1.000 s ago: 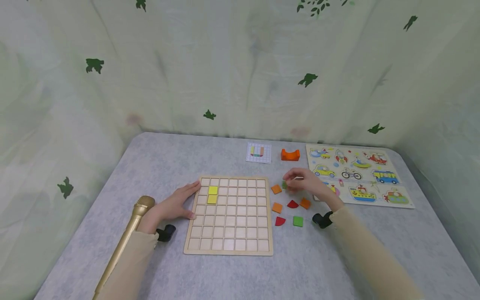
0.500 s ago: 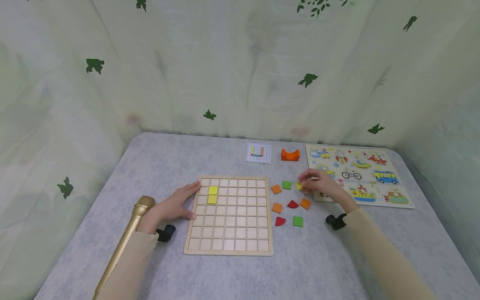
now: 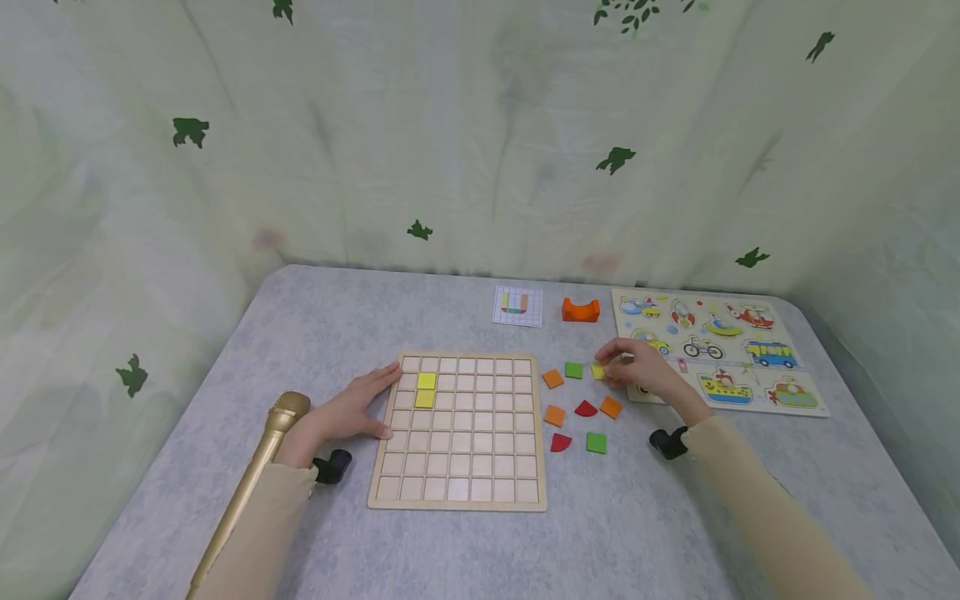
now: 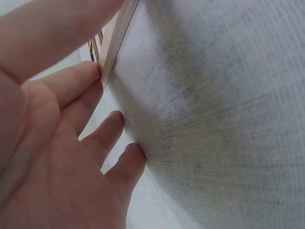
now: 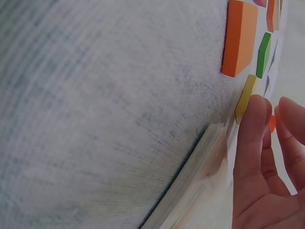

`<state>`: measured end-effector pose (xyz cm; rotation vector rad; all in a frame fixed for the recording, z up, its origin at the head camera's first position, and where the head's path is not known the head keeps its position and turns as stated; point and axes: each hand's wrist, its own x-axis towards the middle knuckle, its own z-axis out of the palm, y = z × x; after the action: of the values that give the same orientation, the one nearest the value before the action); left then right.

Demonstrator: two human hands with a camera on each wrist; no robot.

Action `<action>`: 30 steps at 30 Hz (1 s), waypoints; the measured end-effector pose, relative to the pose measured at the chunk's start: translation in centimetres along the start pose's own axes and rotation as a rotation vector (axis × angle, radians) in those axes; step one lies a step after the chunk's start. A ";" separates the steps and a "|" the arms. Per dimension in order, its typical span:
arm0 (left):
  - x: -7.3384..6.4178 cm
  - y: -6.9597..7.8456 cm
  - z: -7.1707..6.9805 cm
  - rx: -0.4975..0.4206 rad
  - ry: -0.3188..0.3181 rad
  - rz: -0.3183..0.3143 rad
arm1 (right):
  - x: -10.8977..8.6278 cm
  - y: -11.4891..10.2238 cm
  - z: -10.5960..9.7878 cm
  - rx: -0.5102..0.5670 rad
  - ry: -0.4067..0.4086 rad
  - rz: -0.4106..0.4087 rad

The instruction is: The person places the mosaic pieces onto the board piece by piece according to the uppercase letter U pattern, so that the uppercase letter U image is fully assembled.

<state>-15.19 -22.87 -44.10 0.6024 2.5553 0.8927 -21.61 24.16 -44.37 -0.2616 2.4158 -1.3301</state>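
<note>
In the head view my left hand rests at the left edge of a wooden grid board, thumb and fingers spread. The left wrist view shows a fingertip at the board's side. Two yellow square tiles lie in cells near the board's upper left. To the right of the board, my right hand reaches down to another yellow tile. In the right wrist view its fingertips overlap that yellow tile, which lies on the table, with a gap between thumb and fingers.
Green tiles, orange tiles and red quarter-round tiles lie right of the board. Behind are a pattern card and an orange arched block. A vehicle picture puzzle lies far right, a gold microphone left.
My right hand has moved right from the upper green tile to the yellow tile, staying there over the last half second. The green tile is left on the table. My left hand has not moved.
</note>
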 end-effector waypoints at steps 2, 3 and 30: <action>0.0 0.0 0.0 -0.003 -0.001 0.002 | 0.2 0.2 0.1 -0.032 0.010 0.006; 0.0 0.0 0.0 -0.004 -0.001 0.002 | 0.3 0.2 0.1 -0.044 0.015 0.010; 0.0 -0.3 0.0 0.005 0.001 0.017 | 0.7 -1.1 1.2 -0.248 -0.001 -0.030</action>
<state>-15.27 -23.07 -44.28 0.6266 2.5578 0.8936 -21.77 22.46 -44.17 -0.3653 2.5848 -1.0395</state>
